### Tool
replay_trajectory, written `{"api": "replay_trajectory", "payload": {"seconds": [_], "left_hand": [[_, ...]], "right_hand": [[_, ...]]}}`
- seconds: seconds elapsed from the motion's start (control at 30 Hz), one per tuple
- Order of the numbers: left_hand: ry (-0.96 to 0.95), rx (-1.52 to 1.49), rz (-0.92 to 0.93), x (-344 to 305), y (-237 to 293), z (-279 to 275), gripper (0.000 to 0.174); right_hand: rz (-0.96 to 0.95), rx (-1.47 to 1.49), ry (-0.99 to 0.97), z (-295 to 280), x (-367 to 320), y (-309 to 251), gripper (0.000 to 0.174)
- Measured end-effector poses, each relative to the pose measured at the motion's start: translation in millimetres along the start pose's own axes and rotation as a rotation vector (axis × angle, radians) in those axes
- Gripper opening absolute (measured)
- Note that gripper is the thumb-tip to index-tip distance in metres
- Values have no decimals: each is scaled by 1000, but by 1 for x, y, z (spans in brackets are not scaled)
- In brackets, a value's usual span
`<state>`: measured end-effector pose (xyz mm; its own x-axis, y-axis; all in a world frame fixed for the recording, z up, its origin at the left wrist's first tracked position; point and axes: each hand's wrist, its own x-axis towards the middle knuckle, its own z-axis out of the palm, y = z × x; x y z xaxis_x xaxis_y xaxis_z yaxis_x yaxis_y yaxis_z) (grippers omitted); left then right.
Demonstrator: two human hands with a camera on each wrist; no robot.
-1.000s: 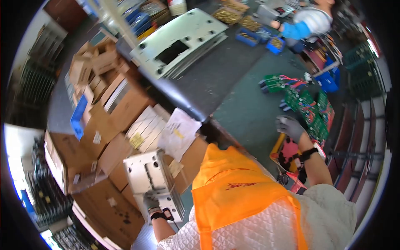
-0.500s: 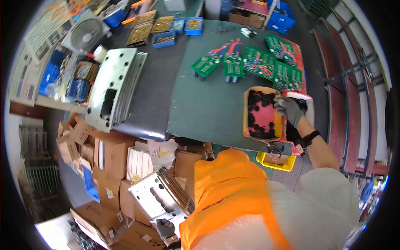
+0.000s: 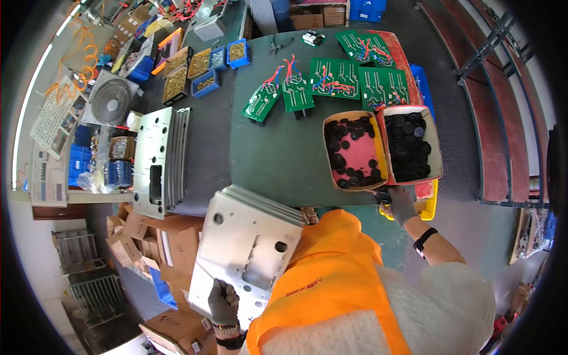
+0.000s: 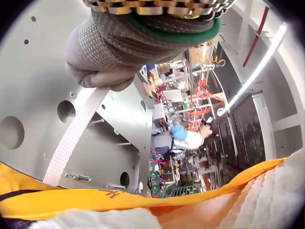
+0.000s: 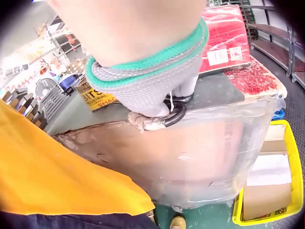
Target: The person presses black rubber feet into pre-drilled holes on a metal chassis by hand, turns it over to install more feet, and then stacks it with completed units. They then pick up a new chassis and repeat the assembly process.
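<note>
Gripping a white strap [image 4: 74, 136] in the left hand [image 3: 225, 302], in a tight fist just over a stack of big metal plates [image 3: 234, 236]. Can see the strap come out under the fist and cross in front of the shiny top plate, toward the orange apron [image 3: 331, 260]. Can spot round holes and little posts in the metal near the left hand. Can't read the red writing on the apron, to the right of that fist; too small. Holding black-handled scissors [image 5: 183, 113] in the right hand [image 3: 403, 207], with bent fingers at a black loop, by the near edge of the green table [image 3: 272, 148]. Can't see the blades. Just past the right hand, can find a yellow-sided box [image 3: 380, 148] touching a red box [image 3: 433, 136], both with round black bits inside. Can read "BITS" on the yellow side, to the left of the right hand, and part of "INDUSTRIAL" under it. Can't make out the small white labels [image 5: 218, 56] on the red box. Farther past the boxes, can see green circuit boards [image 3: 334, 77]. Low down to the right of the right hand, can see a yellow tub [image 5: 296, 162] with cardboard in it.
</note>
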<state>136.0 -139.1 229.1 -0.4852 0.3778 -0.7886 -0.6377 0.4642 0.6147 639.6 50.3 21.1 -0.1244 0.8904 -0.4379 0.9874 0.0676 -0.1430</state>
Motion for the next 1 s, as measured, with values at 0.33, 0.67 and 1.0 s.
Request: {"api": "replay_trajectory", "payload": {"seconds": [0.33, 0.67, 1.0], "left_hand": [[-476, 254, 26, 64, 89, 125, 29], [-707, 403, 45, 161, 105, 222, 28], [-788, 868, 433, 164, 87, 190, 24]], "right_hand": [[176, 74, -81, -8, -3, -19, 76], [361, 595, -137, -33, -75, -48, 57], [-114, 1237, -149, -132, -72, -159, 38]]}}
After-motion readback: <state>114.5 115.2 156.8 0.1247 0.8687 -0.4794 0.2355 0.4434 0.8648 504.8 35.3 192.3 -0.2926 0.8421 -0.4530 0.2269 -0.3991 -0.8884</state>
